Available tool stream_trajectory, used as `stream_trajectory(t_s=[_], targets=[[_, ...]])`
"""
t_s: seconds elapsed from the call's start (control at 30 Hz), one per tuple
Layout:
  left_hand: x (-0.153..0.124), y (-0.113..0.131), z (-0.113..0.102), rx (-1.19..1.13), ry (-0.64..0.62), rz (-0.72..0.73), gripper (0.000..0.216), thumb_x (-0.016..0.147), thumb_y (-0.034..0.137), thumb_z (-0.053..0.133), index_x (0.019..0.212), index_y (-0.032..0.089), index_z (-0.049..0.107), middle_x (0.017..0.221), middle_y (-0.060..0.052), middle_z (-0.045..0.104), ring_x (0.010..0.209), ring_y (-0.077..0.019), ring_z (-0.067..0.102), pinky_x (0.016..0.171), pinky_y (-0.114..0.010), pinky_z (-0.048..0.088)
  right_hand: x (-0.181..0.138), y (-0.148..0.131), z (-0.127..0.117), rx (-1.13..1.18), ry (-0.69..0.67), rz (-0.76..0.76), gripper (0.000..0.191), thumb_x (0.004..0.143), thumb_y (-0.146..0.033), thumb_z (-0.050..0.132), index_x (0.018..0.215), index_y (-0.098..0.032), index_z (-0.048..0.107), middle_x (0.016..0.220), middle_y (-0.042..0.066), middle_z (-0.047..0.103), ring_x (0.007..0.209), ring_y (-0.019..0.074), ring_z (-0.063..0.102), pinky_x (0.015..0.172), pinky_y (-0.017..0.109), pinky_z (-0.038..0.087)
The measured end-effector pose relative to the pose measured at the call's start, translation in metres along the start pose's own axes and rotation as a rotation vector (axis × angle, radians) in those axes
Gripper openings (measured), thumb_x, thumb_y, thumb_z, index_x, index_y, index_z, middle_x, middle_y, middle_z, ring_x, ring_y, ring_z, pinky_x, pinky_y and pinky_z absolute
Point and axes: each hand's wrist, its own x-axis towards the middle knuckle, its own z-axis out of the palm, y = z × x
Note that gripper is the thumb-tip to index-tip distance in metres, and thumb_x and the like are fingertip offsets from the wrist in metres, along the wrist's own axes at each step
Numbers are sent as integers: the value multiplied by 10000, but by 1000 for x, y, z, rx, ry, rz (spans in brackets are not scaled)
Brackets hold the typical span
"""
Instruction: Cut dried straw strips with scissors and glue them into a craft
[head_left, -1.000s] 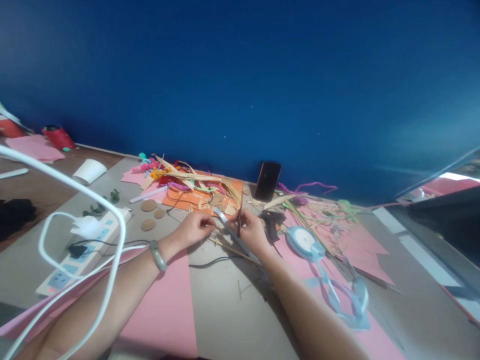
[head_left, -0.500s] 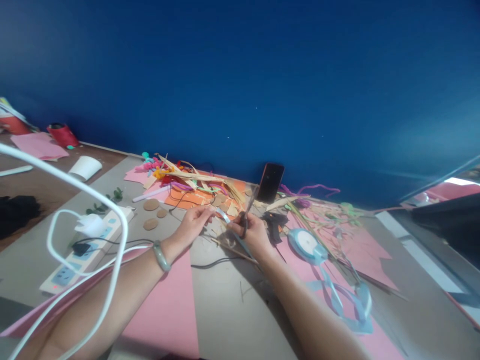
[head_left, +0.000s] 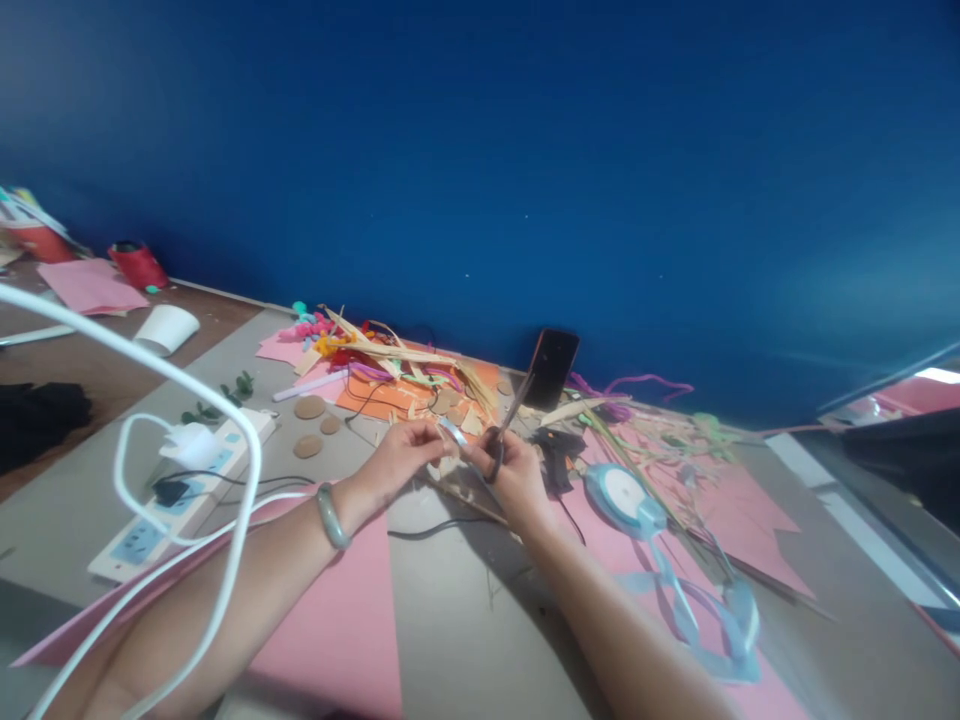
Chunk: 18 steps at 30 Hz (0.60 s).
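My left hand (head_left: 405, 458), below a green bangle, pinches the end of a pale blue ribbon (head_left: 452, 433) between thumb and fingertips. Close beside it, my right hand (head_left: 511, 478) is closed around the dark handles of a pair of scissors (head_left: 517, 402), whose blades point up and away from me. The short ribbon piece bows between both hands, its other end at my right thumb and fingers. A spool of light blue ribbon (head_left: 622, 492) lies to the right, with loose loops (head_left: 724, 620) trailing toward me. Beyond the scissors leans a dark phone (head_left: 551, 368).
A white power strip (head_left: 184, 500) with plugs and a white cable (head_left: 251, 440) stands at left. Pink paper (head_left: 337, 610), cardboard discs (head_left: 309, 407), dried husk strips (head_left: 405, 352) and a black glue gun (head_left: 559, 455) lie about. A white cup (head_left: 166, 330) is tipped over; a blue wall rises behind.
The hands have drawn slightly closer, and the ribbon between them bends more. The whole view has shifted a little, so things sit farther right. Both hands keep their hold.
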Motion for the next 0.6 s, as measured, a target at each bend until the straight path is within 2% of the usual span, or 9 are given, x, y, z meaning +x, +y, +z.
stream_trajectory(t_s=[0.13, 0.3, 0.4, 0.6], targets=[[4, -2, -4, -108, 122, -40, 251, 667, 324, 770, 635, 150, 592, 553, 28, 552, 511, -75, 474, 525, -211, 343, 6, 4, -7, -169, -92, -52, 353, 670, -480, 731, 711, -180, 549, 611, -26, 530, 569, 121, 458, 546, 239, 353], [8, 3, -11, -165, 267, -29, 245, 652, 318, 774, 668, 150, 596, 552, 24, 570, 504, -73, 482, 518, -207, 330, 8, 5, -13, -620, -161, -196, 346, 710, -495, 694, 676, -193, 527, 572, -38, 479, 552, 122, 415, 553, 246, 302], [9, 5, -12, -167, 266, 12, 226, 655, 301, 765, 654, 148, 599, 532, 21, 573, 495, -76, 472, 525, -214, 337, 5, 1, -11, -737, -212, -218, 364, 731, -500, 673, 642, -199, 490, 569, -34, 489, 549, 122, 417, 569, 247, 293], [9, 6, -12, -179, 215, 18, 151, 642, 258, 746, 658, 146, 646, 554, 5, 600, 519, -93, 502, 533, -225, 345, 3, -3, -10, -774, -312, -198, 385, 730, -488, 667, 600, -205, 440, 548, -38, 477, 542, 117, 393, 561, 240, 283]])
